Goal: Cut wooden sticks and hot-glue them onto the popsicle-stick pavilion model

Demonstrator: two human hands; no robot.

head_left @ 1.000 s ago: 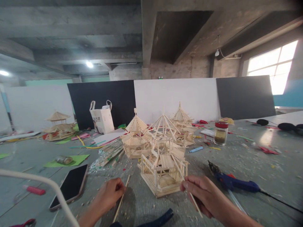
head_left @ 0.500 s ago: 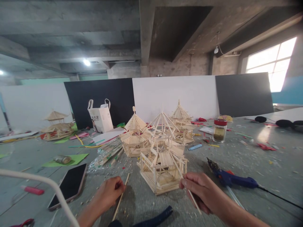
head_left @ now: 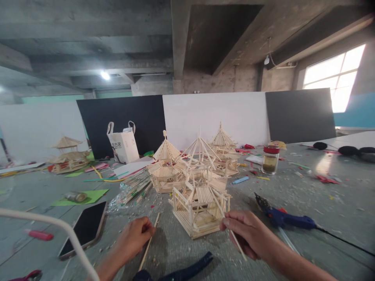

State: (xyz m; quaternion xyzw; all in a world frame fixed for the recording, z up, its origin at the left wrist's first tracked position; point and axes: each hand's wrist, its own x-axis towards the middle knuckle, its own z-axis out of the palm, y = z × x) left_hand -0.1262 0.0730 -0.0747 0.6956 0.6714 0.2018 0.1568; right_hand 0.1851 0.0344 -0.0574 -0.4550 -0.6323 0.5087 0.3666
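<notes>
My right hand (head_left: 249,232) is closed on a thin wooden stick (head_left: 238,246), pinched between thumb and fingers. The stick slants up toward the roof of the nearest wooden pavilion model (head_left: 202,207); whether it touches there I cannot tell. That model has a railed base, a part-slatted lower roof and bare upper rafters. On the other side, my left hand (head_left: 136,236) rests low over the table with its fingers curled together. Another wooden stick (head_left: 149,246) lies right by its fingertips. Anything inside the left fingers is hidden.
A blue glue gun (head_left: 288,220) lies at right, its cord trailing off. Behind stand more pavilion models (head_left: 165,168), a lidded jar (head_left: 270,160) and a white bag (head_left: 124,146). A phone (head_left: 84,230), white cable (head_left: 58,220) and dark blue curved object (head_left: 187,269) are near.
The whole view has shifted slightly. Both hands keep nearly the same places, and the right hand still grips its stick beside the model.
</notes>
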